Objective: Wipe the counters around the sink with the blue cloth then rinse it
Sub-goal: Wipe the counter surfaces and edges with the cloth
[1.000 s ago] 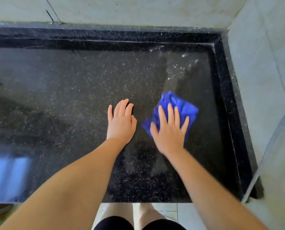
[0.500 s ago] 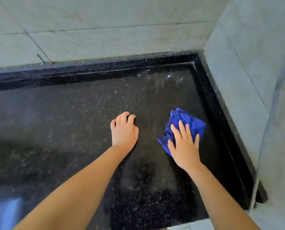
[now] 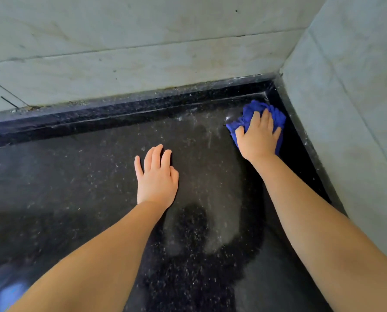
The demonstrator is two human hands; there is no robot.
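While my right hand (image 3: pixel 259 140) presses the cloth (image 3: pixel 252 112) into the far corner of the surface (image 3: pixel 75 176), fingers (image 3: pixel 266 119) spread, my left hand (image 3: pixel 157 180) lies flat, released.

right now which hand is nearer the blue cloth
Right. The right hand presses on the blue cloth in the back corner; the left hand rests flat on the counter, apart from it.
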